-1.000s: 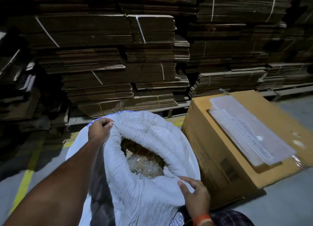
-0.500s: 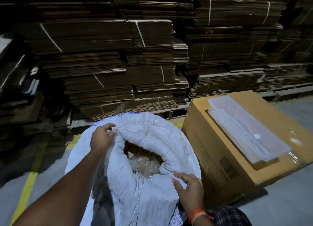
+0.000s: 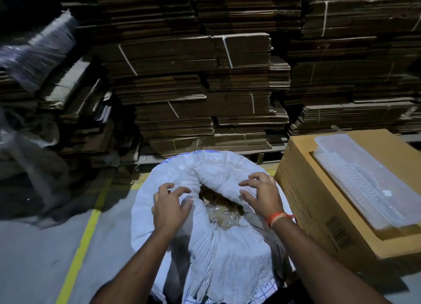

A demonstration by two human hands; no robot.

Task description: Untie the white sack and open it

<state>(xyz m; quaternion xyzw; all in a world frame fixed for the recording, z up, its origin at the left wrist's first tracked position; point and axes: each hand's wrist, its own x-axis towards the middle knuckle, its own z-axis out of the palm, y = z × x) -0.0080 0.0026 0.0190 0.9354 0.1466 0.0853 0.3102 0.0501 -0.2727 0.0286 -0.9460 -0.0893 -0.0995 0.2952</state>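
the sack (image 3: 227, 253) is woven white plastic cloth, matt and finely creased. inside it shows crinkled clear film (image 3: 224, 216), glossy. the box (image 3: 319, 214) is smooth tan cardboard, under frosted clear plastic trays (image 3: 364, 180). behind, the stacks (image 3: 193, 94) are rough brown corrugated cardboard. the floor (image 3: 34, 258) is dull grey concrete.

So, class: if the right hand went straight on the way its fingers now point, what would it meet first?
Probably the rolled rim of the white sack: the right hand has fingers spread, pointing left and down toward the sack's mouth. Whether they already touch is unclear.
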